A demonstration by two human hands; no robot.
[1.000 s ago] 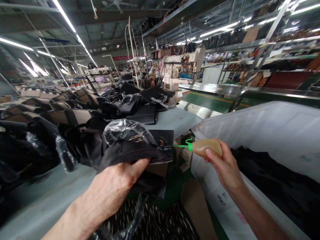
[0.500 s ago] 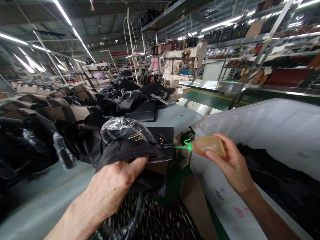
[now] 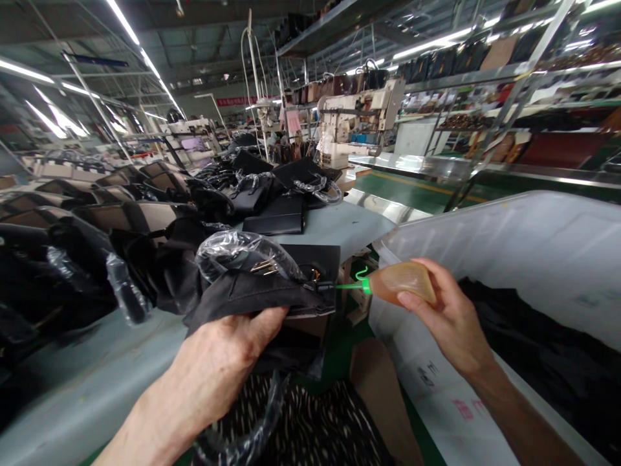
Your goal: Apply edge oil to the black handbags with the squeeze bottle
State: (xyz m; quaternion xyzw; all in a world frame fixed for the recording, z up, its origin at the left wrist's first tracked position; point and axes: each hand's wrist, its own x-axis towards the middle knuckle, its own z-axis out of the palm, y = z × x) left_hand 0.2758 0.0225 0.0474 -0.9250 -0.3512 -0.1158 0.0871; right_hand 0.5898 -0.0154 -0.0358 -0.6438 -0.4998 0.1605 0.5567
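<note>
My left hand point(image 3: 226, 362) grips the lower edge of a black handbag point(image 3: 264, 291), thumb on top. The bag's handle point(image 3: 247, 249) is wrapped in clear plastic and a brass fitting shows near its right end. My right hand point(image 3: 449, 320) squeezes a small amber squeeze bottle point(image 3: 405, 279) with a green nozzle point(image 3: 352, 285). The nozzle tip points left and touches the bag's right end by the fitting.
Many black and tan handbags point(image 3: 121, 217) crowd the grey worktable point(image 3: 339, 230) to the left and behind. A large white plastic bin point(image 3: 509, 252) with dark material inside stands at the right. A sewing machine point(image 3: 359, 116) and shelving stand behind. Green floor lies between table and bin.
The bottle has shifted slightly left, so its nozzle tip now meets the bag's end. My right hand's squeeze on the bottle has tightened. The left hand keeps its hold.
</note>
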